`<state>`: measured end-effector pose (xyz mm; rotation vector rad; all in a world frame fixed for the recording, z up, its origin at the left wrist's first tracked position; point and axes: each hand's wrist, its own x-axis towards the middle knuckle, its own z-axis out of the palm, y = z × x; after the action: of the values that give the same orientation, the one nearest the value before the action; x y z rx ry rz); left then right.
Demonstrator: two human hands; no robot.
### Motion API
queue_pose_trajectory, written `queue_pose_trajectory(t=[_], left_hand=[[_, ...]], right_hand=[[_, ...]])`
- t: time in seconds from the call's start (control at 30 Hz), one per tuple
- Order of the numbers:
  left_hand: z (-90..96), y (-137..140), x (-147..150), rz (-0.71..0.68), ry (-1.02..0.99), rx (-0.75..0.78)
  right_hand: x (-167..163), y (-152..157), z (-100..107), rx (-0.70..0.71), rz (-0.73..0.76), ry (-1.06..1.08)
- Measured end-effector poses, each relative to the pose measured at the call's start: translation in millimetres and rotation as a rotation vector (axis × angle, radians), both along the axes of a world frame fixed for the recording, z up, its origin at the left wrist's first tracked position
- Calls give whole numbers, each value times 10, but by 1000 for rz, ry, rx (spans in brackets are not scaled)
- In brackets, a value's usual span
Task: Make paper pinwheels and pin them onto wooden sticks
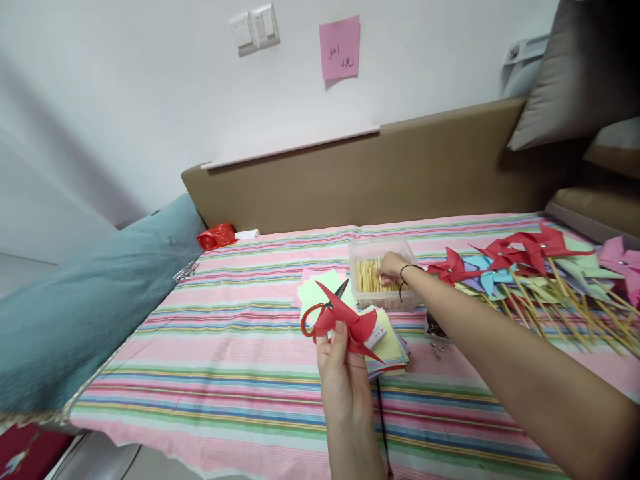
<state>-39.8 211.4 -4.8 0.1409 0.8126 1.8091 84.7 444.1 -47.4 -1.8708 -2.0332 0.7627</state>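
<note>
My left hand (343, 363) pinches a folded red paper pinwheel (350, 323) between thumb and fingers, held up over the cloth. My right hand (393, 268), with a black band at the wrist, reaches into a clear plastic box (357, 252) of wooden sticks (368, 277). Its fingers are bent down among the sticks; which stick they grip, if any, is hidden. Behind the pinwheel, partly covered, lie scissors with orange-red handles (311, 320) on pale green paper squares (313, 290). A stack of coloured paper squares (393, 347) sits just right of the pinwheel.
Several finished pinwheels on sticks (520, 257) are piled at the right. Near my right forearm are a small dark container (435, 327) and small metal pieces (437, 351). A red packet (217, 237) lies at the far left on the striped cloth (225, 360).
</note>
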Motion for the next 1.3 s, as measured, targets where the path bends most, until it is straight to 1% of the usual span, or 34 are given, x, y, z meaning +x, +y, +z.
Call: queue_pose_trajectory(t=[0.1, 0.17, 0.23, 0.3, 0.37, 0.43, 0.53, 0.57, 0.63, 0.7, 0.8, 1.0, 1.13, 1.3], left_hand=[[27, 12, 50, -50, -9, 37], [26, 28, 96, -79, -11, 72], [23, 47, 146, -80, -3, 75], [30, 62, 196, -79, 19, 72], [44, 66, 238, -101, 56, 82], [60, 59, 274, -144, 106, 99], [75, 43, 331, -215, 159, 141], [76, 38, 355, -241, 170, 149], [74, 28, 416, -302, 196, 152], [65, 18, 486, -364, 233, 150], [38, -1, 579, -445, 303, 156], [-40, -28, 636, -603, 481, 184], [-62, -21, 643, -654, 514, 190], [-26, -38, 662, -700, 540, 204]], right_hand=[[91, -67, 184, -3, -15, 141], [142, -210, 338, 67, -3, 253], [201, -451, 489, 143, 27, 362], [282, -782, 610, 191, 53, 469], [376, -1175, 686, 178, 95, 750], [459, -1586, 712, 124, 46, 879], [529, -2126, 672, 0, -43, 1032], [541, -2265, 644, -23, -67, 1085], [562, -2468, 580, -22, -122, 1173], [595, -2577, 520, -1, -172, 1215], [670, -2618, 463, 38, -219, 1209], [791, -2575, 411, 116, -178, 1153], [837, -2570, 387, 93, -166, 1156], [859, -2581, 378, 133, -204, 1121]])
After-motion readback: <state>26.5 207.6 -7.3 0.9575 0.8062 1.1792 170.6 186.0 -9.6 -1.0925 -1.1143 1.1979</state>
